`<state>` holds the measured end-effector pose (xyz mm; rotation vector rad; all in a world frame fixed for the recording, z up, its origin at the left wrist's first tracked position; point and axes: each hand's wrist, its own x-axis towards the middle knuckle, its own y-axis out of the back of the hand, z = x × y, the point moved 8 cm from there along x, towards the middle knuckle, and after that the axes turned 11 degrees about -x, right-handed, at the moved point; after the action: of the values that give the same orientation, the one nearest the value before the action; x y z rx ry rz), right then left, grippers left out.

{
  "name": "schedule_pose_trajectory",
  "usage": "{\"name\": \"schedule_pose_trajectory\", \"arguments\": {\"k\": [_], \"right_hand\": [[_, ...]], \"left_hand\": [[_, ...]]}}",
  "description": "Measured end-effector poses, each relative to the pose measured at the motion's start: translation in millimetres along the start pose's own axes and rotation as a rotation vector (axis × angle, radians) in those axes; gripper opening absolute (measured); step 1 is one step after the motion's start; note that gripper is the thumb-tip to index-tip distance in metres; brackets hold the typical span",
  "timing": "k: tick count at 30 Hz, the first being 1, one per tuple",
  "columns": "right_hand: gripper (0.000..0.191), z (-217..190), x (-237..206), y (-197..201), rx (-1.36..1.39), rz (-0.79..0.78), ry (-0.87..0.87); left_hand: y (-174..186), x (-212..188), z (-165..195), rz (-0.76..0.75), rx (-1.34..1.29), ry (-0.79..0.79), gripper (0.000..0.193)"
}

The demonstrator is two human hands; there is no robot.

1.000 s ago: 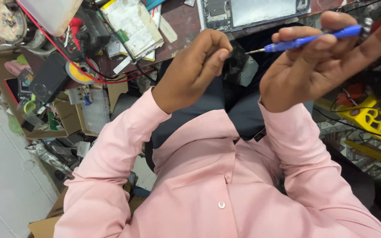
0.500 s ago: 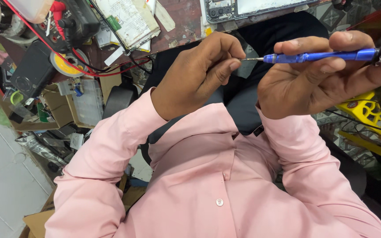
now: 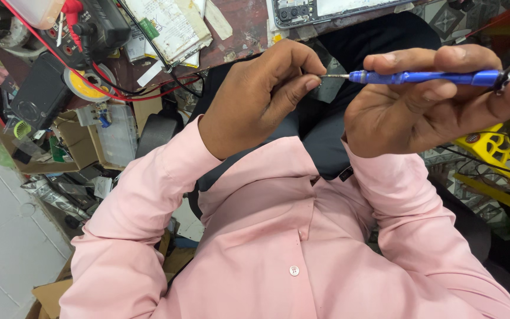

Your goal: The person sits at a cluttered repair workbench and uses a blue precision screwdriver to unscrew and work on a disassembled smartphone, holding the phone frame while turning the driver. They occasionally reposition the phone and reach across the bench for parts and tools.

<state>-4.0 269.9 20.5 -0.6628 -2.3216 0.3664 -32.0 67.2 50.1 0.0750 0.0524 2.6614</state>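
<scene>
My right hand (image 3: 432, 100) holds a slim blue screwdriver (image 3: 423, 77) level in front of my chest, fingers wrapped over the handle, its metal cap at the far right. My left hand (image 3: 261, 97) is closed, and its thumb and forefinger pinch the thin metal tip (image 3: 333, 75) of the screwdriver. Whether anything small sits between those fingertips is hidden. Both arms wear pink shirt sleeves (image 3: 149, 195), and both hands hover above my dark trousers (image 3: 320, 127).
An opened phone (image 3: 326, 9) lies on the worn brown bench edge (image 3: 249, 35) at the top. To the left lie papers (image 3: 169, 26), a black meter with red leads (image 3: 95, 26), a yellow roll (image 3: 87, 82) and a clear parts box (image 3: 113, 133). A yellow plastic piece (image 3: 491, 147) sits at right.
The screwdriver has swung from tilted to level. My left hand has closed in and its fingertips now pinch the tip. Both hands sit a little lower in view.
</scene>
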Motion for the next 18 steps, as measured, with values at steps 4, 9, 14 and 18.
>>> {"name": "schedule_pose_trajectory", "arguments": {"k": [4, 9, 14, 18], "right_hand": [[0.05, -6, 5, -13, -0.089, -0.124, 0.131], [0.044, -6, 17, -39, -0.046, -0.476, 0.212], [0.048, -2, 18, -47, -0.142, -0.591, 0.243], [0.046, 0, 15, -43, -0.141, -0.505, 0.218]], "left_hand": [[4, 2, -1, 0.032, 0.078, 0.008, 0.013], [14, -1, 9, 0.092, 0.268, -0.124, 0.011], [19, 0, 8, 0.146, 0.237, -0.114, 0.011], [23, 0, 13, 0.188, 0.317, -0.154, 0.01]]}}
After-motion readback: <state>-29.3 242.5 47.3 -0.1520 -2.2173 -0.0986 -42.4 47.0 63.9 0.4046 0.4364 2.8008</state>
